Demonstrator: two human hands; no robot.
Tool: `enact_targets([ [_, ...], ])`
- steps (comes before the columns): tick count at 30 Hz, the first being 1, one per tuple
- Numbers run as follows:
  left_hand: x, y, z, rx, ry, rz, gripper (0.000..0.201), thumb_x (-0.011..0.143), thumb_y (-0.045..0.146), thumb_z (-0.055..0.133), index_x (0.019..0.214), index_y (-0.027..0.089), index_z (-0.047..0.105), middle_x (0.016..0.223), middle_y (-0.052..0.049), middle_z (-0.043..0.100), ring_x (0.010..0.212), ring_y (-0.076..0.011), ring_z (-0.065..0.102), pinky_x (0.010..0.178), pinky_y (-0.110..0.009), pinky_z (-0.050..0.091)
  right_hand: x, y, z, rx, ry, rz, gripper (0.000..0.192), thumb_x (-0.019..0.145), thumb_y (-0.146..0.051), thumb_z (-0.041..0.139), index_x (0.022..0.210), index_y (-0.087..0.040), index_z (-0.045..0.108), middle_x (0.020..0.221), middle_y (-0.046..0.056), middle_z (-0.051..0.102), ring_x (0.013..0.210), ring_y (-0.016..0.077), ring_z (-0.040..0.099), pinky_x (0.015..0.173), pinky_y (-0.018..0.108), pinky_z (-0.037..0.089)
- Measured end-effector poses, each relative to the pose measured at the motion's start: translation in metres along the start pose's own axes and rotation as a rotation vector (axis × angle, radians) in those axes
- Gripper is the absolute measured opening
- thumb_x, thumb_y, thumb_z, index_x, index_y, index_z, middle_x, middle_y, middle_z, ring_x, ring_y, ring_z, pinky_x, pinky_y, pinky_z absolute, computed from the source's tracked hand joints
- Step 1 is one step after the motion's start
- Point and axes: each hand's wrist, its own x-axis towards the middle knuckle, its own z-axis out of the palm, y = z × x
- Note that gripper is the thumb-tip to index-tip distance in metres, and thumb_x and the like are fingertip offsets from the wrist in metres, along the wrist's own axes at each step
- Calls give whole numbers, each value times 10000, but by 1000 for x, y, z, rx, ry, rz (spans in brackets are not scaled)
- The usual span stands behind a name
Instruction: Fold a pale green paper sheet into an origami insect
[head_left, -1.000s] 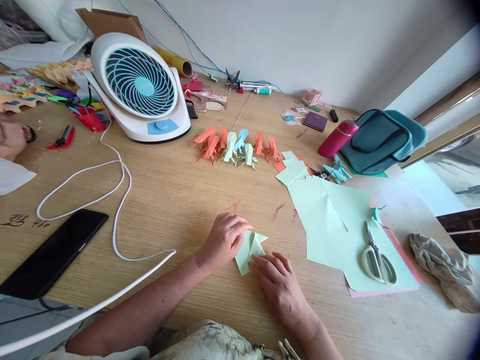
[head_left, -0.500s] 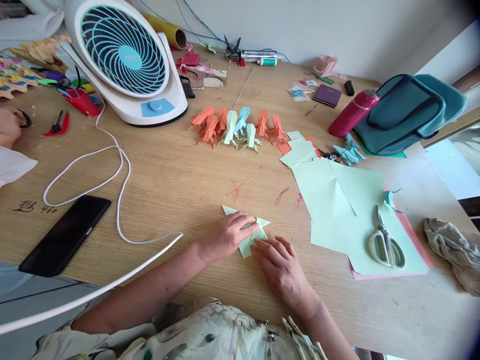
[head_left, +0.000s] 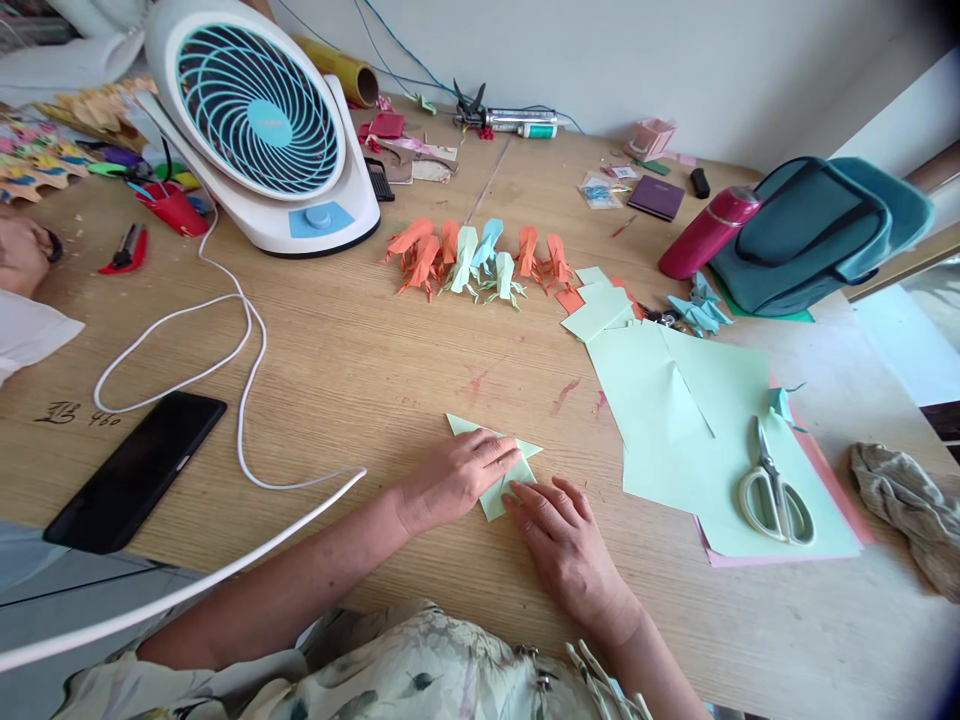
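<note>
A pale green piece of folded paper [head_left: 496, 500] lies on the table in front of me, with pointed corners sticking out at the upper left and right. My left hand [head_left: 457, 475] holds it down from the left, its fingers close together across the upper folds. At the lower right edge, the curled fingers of my right hand [head_left: 564, 540] hold the paper by their tips. Both thumbs are mostly hidden, as is the middle of the paper.
Green sheets [head_left: 675, 480] with scissors [head_left: 776, 500] on them lie to the right. Folded paper insects [head_left: 465, 255] stand beyond my hands. A fan [head_left: 262, 130], a phone [head_left: 135, 470] and a white cable [head_left: 259, 400] are left. Another person's hand [head_left: 26, 250] rests at the far left.
The whole view has shifted slightly. My left fingers have slid a little to the right over the folded paper; the right hand stays at its lower edge.
</note>
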Motion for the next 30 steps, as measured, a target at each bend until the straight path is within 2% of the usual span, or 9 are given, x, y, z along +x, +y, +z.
enact_targets([
  [3,-1,0,1,10,2,16,362,1006,164,391,1325,123,555,1302,-112,619,1099,-216,571,988,-363,510,0,0,0,-9,5,1,404,991,-100,394,1340,-188,577,1287,100,642,1174,246,551,1066,502,373],
  [16,-2,1,-1,40,20,41,337,986,137,459,1299,128,582,1304,-86,633,1101,-219,565,984,-353,491,-2,1,0,11,-11,8,426,994,-94,401,1382,-200,539,1312,91,636,1180,252,544,1071,510,350],
  [30,-3,0,0,62,17,63,339,983,137,471,1298,122,593,1347,-84,616,1112,-207,572,1012,-338,484,-3,3,0,2,-6,-2,408,975,-72,439,1339,-192,576,1304,91,641,1181,241,547,1095,493,322],
])
